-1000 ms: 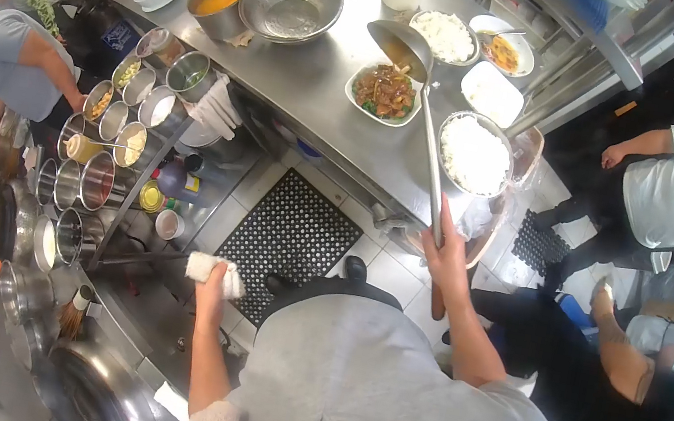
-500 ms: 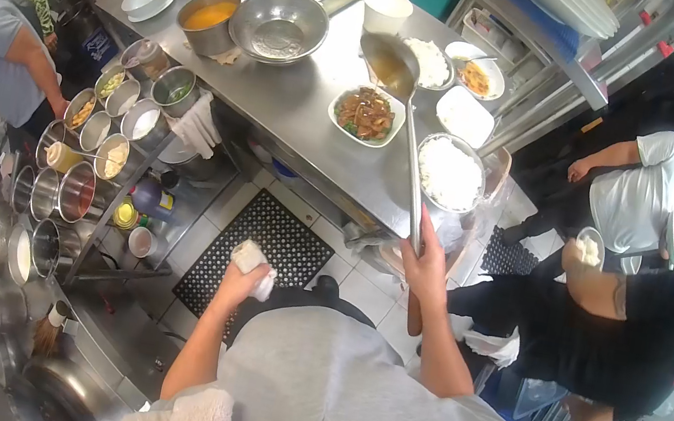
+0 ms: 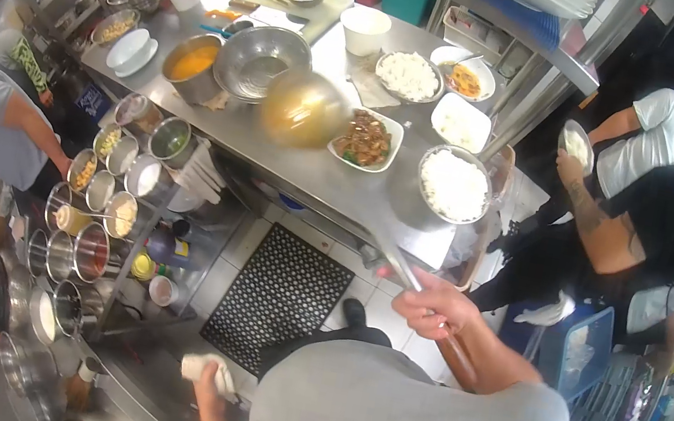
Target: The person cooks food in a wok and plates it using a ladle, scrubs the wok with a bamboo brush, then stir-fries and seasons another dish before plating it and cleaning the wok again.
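Note:
My right hand (image 3: 434, 307) is wrapped around the long metal handle of a large ladle (image 3: 305, 110). The ladle's bowl is smeared by motion and looks yellowish; it hangs over the front of the steel counter, left of a square white bowl of brown stir-fried food (image 3: 366, 139) with some greens. My left hand (image 3: 210, 388), low and to the left of my body, is closed on a folded white cloth (image 3: 206, 370). A metal bowl of white rice (image 3: 453, 184) stands at the counter's right end.
On the steel counter (image 3: 332, 187) stand an empty metal bowl (image 3: 260, 62) and a pot of orange liquid (image 3: 192, 63). Several ingredient tins (image 3: 91, 248) fill the rack at left. A person in black (image 3: 623, 225) holding a bowl is close on the right; another person (image 3: 1, 120) works at left.
The ladle has swung left, away from the rice and stir-fried food bowls. My right hand has come lower and closer to my body. My left hand has moved down with the cloth.

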Available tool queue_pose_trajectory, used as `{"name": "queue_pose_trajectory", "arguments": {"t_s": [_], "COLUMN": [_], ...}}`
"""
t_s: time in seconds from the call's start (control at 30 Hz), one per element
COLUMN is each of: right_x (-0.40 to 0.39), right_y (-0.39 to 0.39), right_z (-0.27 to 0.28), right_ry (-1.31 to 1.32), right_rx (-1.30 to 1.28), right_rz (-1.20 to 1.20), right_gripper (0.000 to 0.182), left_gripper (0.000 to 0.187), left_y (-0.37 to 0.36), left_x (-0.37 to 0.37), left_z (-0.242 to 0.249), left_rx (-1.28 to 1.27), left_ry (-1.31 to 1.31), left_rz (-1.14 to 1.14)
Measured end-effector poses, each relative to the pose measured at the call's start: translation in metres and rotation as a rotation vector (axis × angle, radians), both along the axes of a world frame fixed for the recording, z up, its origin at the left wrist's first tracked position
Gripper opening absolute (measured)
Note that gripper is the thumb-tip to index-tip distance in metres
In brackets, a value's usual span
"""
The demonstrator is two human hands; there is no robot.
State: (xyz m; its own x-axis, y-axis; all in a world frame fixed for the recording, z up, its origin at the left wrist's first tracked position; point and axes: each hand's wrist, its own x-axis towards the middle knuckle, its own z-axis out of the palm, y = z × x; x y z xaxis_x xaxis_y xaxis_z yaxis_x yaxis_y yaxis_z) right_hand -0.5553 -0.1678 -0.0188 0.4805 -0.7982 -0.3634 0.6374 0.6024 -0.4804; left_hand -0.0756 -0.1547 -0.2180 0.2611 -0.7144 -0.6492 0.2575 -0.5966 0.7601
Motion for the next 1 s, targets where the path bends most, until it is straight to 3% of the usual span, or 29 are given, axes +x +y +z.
{"name": "queue_pose_trajectory", "arguments": {"t_s": [0.07,0.13,0.17,0.23,0.27,0.33,0.37,0.4,0.43,0.47,0.5,0.53,0.6,0.7,0.73,0.8,0.87,0.93,0.97,1.0], "right_x": [0.044,0.111,0.151,0.247,0.299,0.397,0.459,0.52,0.563,0.628,0.683,0.717,0.789,0.827,0.837,0.88,0.989,1.087,1.127,1.134], "right_y": [-0.014,-0.044,-0.059,-0.092,-0.106,-0.125,-0.133,-0.139,-0.151,-0.152,-0.153,-0.131,-0.141,-0.131,-0.133,-0.117,-0.105,-0.086,-0.076,-0.063], "right_z": [0.007,-0.002,-0.017,-0.057,-0.068,-0.037,-0.023,-0.009,0.046,0.07,0.092,0.141,0.146,0.102,0.084,0.063,0.029,0.005,-0.001,0.01], "right_ry": [0.081,0.123,0.097,-0.021,-0.116,-0.194,-0.267,-0.336,-0.27,-0.27,-0.41,-0.373,-0.401,-0.5,-0.498,-0.205,-0.005,0.135,0.323,0.513], "right_rx": [0.031,-0.05,-0.05,-0.041,-0.024,-0.171,-0.365,-0.545,-0.574,-0.424,-0.586,-0.353,-0.185,-0.367,-0.405,-0.484,-1.023,-1.285,-1.778,-2.054], "right_rz": [0.257,0.509,0.609,0.831,0.96,1.063,1.024,0.959,1.113,1.132,1.119,0.993,1.408,1.463,1.478,1.51,1.507,1.571,1.545,1.512], "right_gripper": [0.049,0.052,0.052,0.054,0.054,0.05,0.035,0.025,0.024,0.021,0.029,0.031,0.031,0.026,0.027,0.027,0.027,0.023,0.021,0.02], "left_gripper": [0.044,0.056,0.062,0.063,0.06,0.044,0.039,0.039,0.042,0.05,0.058,0.062,0.065,0.064,0.063,0.068,0.057,0.054,0.052,0.05], "left_y": [0.017,0.016,0.018,0.01,0.008,-0.002,-0.006,0.01,0.016,0.027,0.036,0.048,0.083,0.154,0.164,0.183,0.181,0.158,0.145,0.132], "left_x": [0.046,0.047,0.06,0.071,0.087,0.085,0.094,0.117,0.119,0.132,0.141,0.152,0.168,0.158,0.144,0.111,0.076,0.053,0.041,0.03], "left_z": [-0.019,-0.001,-0.007,0.014,0.001,0.061,0.083,0.056,0.082,0.082,0.113,0.117,0.121,0.106,0.119,0.129,0.133,0.122,0.108,0.094], "left_rx": [0.014,-0.008,-0.073,-0.151,-0.242,-0.352,-0.517,-0.359,-0.47,-0.488,-0.595,-0.67,-0.79,-0.687,-0.643,-0.638,-0.559,-0.463,-0.471,-0.476], "left_ry": [0.345,0.463,0.597,0.623,0.627,0.523,0.506,0.47,0.38,0.38,0.364,0.397,0.35,0.268,0.046,-0.054,-0.097,-0.14,-0.196,-0.256], "left_rz": [0.026,0.235,0.203,0.134,0.084,0.221,0.047,0.23,0.333,0.449,0.498,0.592,0.788,1.103,1.236,1.428,1.631,1.872,1.907,1.934]}}
